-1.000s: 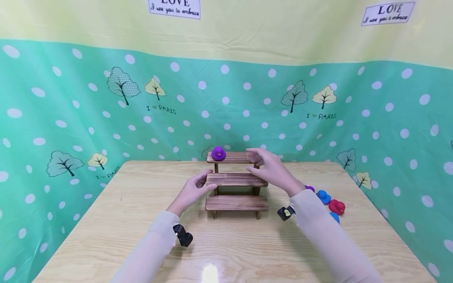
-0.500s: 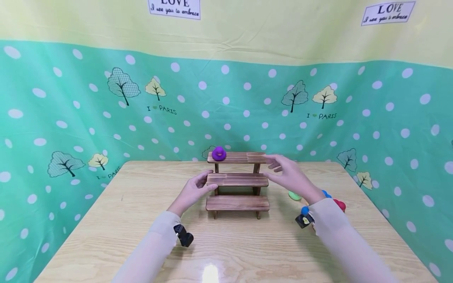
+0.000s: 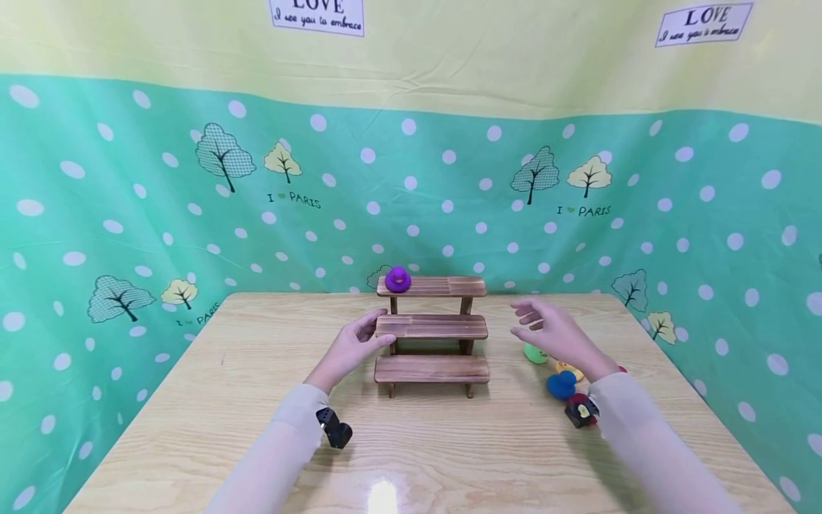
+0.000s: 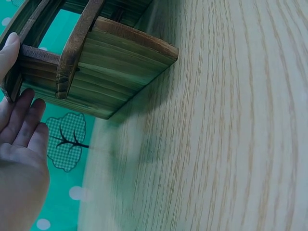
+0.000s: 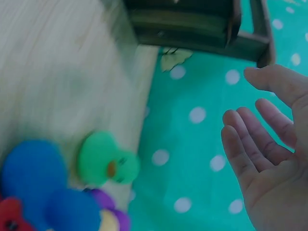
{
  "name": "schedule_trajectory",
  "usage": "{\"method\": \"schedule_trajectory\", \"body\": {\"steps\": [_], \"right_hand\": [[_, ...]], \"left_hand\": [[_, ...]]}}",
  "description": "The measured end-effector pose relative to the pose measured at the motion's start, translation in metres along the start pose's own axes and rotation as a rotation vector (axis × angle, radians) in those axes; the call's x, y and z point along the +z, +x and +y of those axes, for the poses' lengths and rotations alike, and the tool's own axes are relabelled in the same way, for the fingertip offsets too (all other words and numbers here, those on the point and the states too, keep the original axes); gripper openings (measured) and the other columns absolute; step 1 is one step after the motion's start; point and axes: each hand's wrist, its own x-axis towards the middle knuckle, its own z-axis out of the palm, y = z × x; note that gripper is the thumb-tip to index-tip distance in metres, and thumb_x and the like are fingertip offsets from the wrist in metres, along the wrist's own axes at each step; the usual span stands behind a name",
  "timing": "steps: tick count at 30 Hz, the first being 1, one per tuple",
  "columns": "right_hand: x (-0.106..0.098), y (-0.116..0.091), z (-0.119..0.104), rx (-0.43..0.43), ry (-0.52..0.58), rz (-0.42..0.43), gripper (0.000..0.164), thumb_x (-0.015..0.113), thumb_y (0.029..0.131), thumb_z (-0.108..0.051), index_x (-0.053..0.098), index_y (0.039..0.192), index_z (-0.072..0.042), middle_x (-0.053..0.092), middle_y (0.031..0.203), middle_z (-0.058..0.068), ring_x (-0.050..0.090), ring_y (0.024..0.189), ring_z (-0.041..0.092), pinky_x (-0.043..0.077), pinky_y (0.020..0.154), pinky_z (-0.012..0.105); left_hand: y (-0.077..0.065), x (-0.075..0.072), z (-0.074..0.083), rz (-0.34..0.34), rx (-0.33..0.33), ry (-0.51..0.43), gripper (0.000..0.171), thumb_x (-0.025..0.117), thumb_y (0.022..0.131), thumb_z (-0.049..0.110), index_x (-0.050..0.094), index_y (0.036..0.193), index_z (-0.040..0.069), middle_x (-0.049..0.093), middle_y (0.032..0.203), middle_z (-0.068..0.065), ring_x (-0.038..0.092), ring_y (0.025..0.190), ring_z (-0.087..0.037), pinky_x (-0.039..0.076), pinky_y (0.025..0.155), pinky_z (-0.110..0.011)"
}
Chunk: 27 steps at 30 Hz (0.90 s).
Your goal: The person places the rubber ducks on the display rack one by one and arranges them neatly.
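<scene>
A three-tier wooden display stand (image 3: 443, 326) stands upright on the table. My left hand (image 3: 349, 348) grips the left end of its middle shelf, thumb on top and fingers at the underside. In the left wrist view, that hand's fingertips (image 4: 36, 108) show beside the shelf end. On the top shelf's left end sits a purple rubber duck (image 3: 398, 280). My right hand (image 3: 557, 334) hovers to the right of the stand with nothing in it, fingers loosely bent and apart. Below it lies a green rubber duck (image 5: 98, 156), seen clearly in the right wrist view.
Beside the green duck lies a cluster of rubber ducks: blue (image 3: 561, 385), yellow (image 3: 570, 369), red (image 5: 14, 216) and purple (image 5: 103, 198). My right forearm covers part of it. A polka-dot curtain (image 3: 449, 185) hangs behind the wooden table (image 3: 257, 385).
My right hand has moved right, away from the stand's top shelf, toward the ducks, uncovering the shelf's right end and the green duck. The left hand has stayed at the middle shelf.
</scene>
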Motion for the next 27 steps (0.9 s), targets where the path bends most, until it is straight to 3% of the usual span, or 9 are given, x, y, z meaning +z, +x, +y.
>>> {"method": "schedule_trajectory", "body": {"steps": [9, 20, 27], "right_hand": [[-0.004, -0.009, 0.031, 0.085, -0.06, -0.033, 0.049, 0.074, 0.093, -0.017, 0.055, 0.134, 0.004, 0.063, 0.122, 0.025, 0.064, 0.107, 0.039, 0.056, 0.09, 0.051], [0.0, -0.017, 0.047, 0.237, -0.043, -0.142, 0.058, 0.074, 0.093, -0.022, 0.05, 0.139, 0.006, 0.056, 0.134, 0.031, 0.055, 0.121, 0.047, 0.052, 0.096, 0.055], [0.002, -0.02, 0.053, 0.275, -0.05, -0.182, 0.061, 0.077, 0.09, -0.019, 0.05, 0.14, 0.006, 0.054, 0.135, 0.032, 0.051, 0.124, 0.048, 0.049, 0.098, 0.058]], "left_hand": [[0.007, -0.001, -0.018, 0.02, 0.011, -0.01, 0.072, 0.079, 0.089, 0.028, 0.046, 0.15, 0.009, 0.043, 0.152, -0.019, 0.043, 0.138, -0.034, 0.035, 0.115, -0.043], [0.006, -0.001, -0.019, 0.021, 0.01, -0.007, 0.073, 0.079, 0.089, 0.029, 0.045, 0.15, 0.008, 0.043, 0.152, -0.02, 0.043, 0.138, -0.035, 0.035, 0.115, -0.044], [0.006, -0.001, -0.019, 0.024, 0.016, -0.012, 0.073, 0.079, 0.088, 0.031, 0.047, 0.15, 0.01, 0.043, 0.153, -0.018, 0.042, 0.139, -0.034, 0.034, 0.115, -0.043]]}}
